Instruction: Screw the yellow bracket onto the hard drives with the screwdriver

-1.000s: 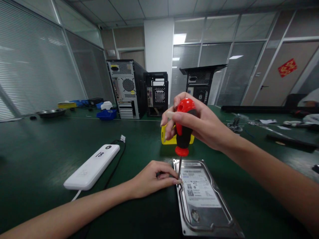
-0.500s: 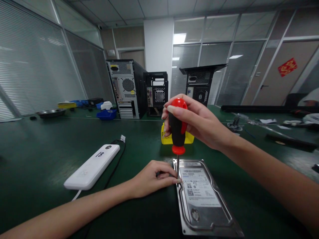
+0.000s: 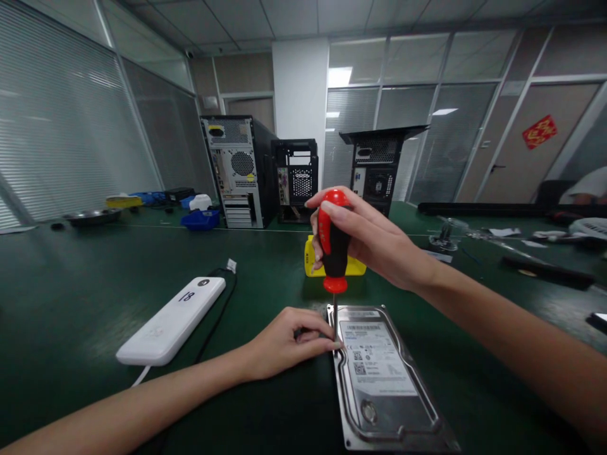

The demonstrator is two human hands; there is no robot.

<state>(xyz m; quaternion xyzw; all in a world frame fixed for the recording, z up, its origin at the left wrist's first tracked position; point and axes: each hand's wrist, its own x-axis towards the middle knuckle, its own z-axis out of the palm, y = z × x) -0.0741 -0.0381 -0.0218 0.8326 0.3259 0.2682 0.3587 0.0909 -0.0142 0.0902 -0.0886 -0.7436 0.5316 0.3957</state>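
Observation:
A screwdriver (image 3: 336, 245) with a red and black handle stands upright, its thin shaft pointing down at the left edge of a hard drive (image 3: 379, 404). My right hand (image 3: 374, 230) is closed around the handle, fingers wrapped near its red top. Lower down, my left hand (image 3: 294, 341) rests on the table at the drive's left side. Its thumb and forefinger are pinched together right at the screwdriver's tip; what lies between them is hidden. The silver drive lies flat, its white label facing up.
A white power bank (image 3: 173, 322) with a cable lies left. Behind my right hand is a yellow tray (image 3: 358, 265). Computer cases (image 3: 241, 170) stand at the back, near a blue bin (image 3: 202, 219). At right are a dark bar (image 3: 545, 272) and a clear stand (image 3: 444, 234).
The screwdriver's handle has turned, its red strip now facing left instead of right. My right fingers have shifted around it. My left hand keeps its pinch, and the view has moved slightly.

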